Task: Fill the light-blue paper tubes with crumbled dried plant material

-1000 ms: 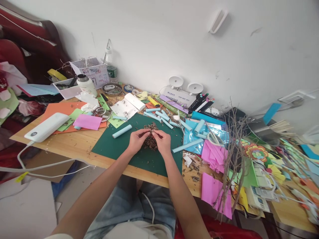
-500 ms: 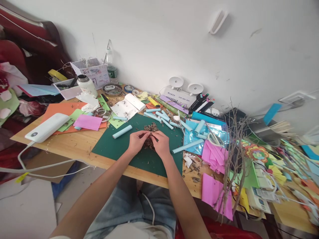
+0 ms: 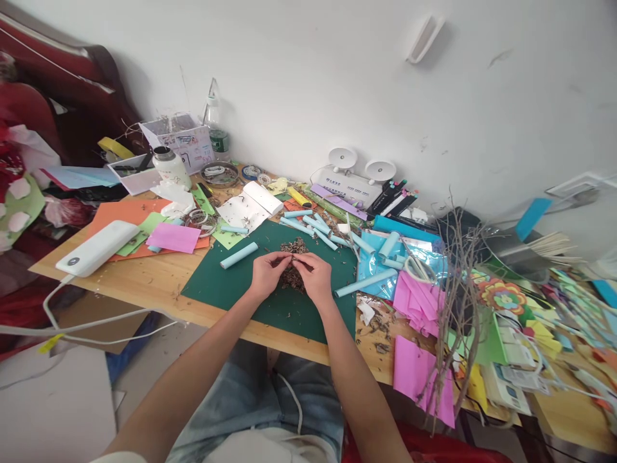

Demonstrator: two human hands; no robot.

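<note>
Both hands meet over a small heap of dry brown crumbled bits (image 3: 293, 278) on a dark green cutting mat (image 3: 270, 315). My left hand (image 3: 268, 272) is closed in a pinch, thumb and forefinger tips together. Opposite it, my right hand (image 3: 314, 276) pinches in the same way, its fingertips almost touching the left ones. Whatever lies between the fingertips is too small to name; it may be a brown bit from the heap. A pale blue paper tube (image 3: 240, 255) lies on the mat left of my hands, and another blue tube (image 3: 365, 283) lies to the right.
Several blue tubes (image 3: 308, 226) lie behind the heap. A white power bank (image 3: 98, 248) with a cable is at the left. Pink crepe paper (image 3: 418, 302) and upright dry twigs (image 3: 456, 302) stand at the right. A white bottle (image 3: 171, 168) and an emergency light (image 3: 348, 185) line the wall.
My hands remain together over the heap, with small shifts of the fingers. The whole view has moved slightly, so things appear a little further right.
</note>
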